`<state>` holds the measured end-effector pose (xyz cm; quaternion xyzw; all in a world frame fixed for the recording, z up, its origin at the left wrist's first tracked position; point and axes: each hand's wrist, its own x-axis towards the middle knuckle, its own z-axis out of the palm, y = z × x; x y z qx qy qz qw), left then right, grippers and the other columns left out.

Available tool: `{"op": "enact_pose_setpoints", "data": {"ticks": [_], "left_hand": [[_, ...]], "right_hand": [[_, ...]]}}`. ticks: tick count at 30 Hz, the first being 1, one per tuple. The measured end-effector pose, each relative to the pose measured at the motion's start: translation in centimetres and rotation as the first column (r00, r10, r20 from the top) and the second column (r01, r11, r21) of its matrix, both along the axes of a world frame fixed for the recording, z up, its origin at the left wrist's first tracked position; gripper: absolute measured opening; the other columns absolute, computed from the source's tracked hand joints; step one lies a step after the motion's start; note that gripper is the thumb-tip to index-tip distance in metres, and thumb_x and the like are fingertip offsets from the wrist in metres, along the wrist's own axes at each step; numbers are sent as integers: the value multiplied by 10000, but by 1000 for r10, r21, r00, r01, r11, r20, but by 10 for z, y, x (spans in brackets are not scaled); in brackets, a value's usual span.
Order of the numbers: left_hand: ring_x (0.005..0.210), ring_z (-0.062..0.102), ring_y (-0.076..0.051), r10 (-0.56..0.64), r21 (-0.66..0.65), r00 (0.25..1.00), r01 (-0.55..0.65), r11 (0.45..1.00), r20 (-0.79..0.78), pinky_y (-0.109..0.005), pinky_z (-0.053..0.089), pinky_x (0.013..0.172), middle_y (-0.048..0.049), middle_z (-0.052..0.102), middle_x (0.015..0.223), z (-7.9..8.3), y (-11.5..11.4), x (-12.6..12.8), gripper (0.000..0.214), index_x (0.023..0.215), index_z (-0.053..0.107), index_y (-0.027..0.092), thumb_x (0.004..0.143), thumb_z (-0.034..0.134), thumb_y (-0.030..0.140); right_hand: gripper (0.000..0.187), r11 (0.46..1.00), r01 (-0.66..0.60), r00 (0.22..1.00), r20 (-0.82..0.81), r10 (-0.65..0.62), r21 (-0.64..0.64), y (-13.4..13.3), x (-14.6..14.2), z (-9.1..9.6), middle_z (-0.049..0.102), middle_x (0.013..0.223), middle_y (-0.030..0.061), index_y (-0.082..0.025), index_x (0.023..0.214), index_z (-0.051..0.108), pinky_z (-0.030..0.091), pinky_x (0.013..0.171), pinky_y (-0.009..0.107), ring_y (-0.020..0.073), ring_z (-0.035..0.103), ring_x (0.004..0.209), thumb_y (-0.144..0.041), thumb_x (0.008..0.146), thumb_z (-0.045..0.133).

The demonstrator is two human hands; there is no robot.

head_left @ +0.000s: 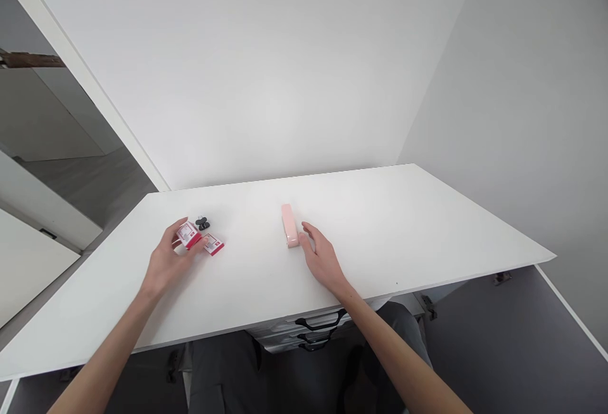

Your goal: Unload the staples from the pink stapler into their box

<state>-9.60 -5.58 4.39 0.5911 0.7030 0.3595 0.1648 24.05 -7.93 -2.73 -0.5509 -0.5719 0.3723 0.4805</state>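
My left hand (167,261) is closed around a small red-and-white staple box (188,234), holding it between thumb and fingers at the left of the white tabletop. Beside the thumb lies a second red-and-white box (213,244), partly covered by that hand. Just behind the two boxes is a small black staple remover (202,223). A pink stapler (289,226) rests near the middle of the tabletop, pointing away from me. Close to its right side, my right hand (323,259) is open with the fingers apart, the thumb near or touching the stapler's near end.
The white tabletop (370,230) meets a white wall (285,72) at the back. Below its front edge are drawers with black handles (320,321) and my legs. A grey cabinet door (517,332) stands open at the lower right. A doorway opens on the left.
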Motion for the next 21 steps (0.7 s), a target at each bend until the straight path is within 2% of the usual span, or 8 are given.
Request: {"op": "enact_pose_setpoints", "data": {"ticks": [3, 7, 11, 14, 17, 21], "left_hand": [[1310, 596, -394, 59, -90, 998, -60, 994, -7, -565, 527, 1024, -135, 651, 1397, 2, -7, -17, 777, 1445, 556, 289, 770, 750, 622], [1178, 664, -357, 106, -170, 994, -99, 980, 32, -480, 575, 920, -88, 704, 1298, 0, -15, -27, 720, 1360, 649, 310, 753, 745, 686], [1078, 674, -302, 154, -165, 986, -142, 976, 57, -395, 566, 832, -38, 725, 1229, -1, -15, -31, 711, 1355, 649, 323, 825, 606, 794], [955, 670, -280, 178, -219, 982, -189, 957, -67, -363, 540, 767, -40, 721, 1047, -3, -8, -34, 759, 1299, 655, 249, 868, 469, 845], [907, 656, -272, 106, -245, 974, -154, 957, -198, -376, 536, 798, -66, 691, 998, -5, 2, -37, 783, 1361, 611, 187, 923, 389, 796], [1008, 657, -276, -20, -131, 965, -14, 991, -261, -429, 530, 947, -113, 664, 1272, -8, 18, -38, 753, 1594, 407, 252, 963, 377, 661]], "right_hand": [[627, 1000, 1, 1000, -6, -1, 9, 0, 0, -1, 529, 1584, 90, -220, 1526, 522, 355, 1232, 500, 282, 465, 1482, -589, 1029, 419], [608, 1000, 3, 1000, -16, -3, 17, 0, 0, -2, 537, 1577, 90, -226, 1506, 542, 370, 1223, 497, 282, 476, 1475, -579, 1023, 431], [597, 1000, -2, 1000, -13, 2, 31, 1, 1, -4, 551, 1565, 88, -225, 1495, 550, 375, 1219, 490, 279, 489, 1463, -572, 1023, 436], [584, 999, -3, 1000, -12, 4, 35, 1, 1, -5, 564, 1552, 85, -234, 1487, 556, 386, 1209, 484, 278, 505, 1449, -568, 1023, 439], [585, 999, -11, 1000, -1, 11, 33, 1, 2, -4, 566, 1550, 91, -223, 1486, 553, 399, 1196, 483, 280, 508, 1445, -562, 1026, 433], [576, 1000, -16, 1000, 10, 16, 24, 0, 2, -3, 567, 1548, 90, -223, 1480, 554, 407, 1184, 480, 282, 501, 1449, -556, 1026, 435]]}}
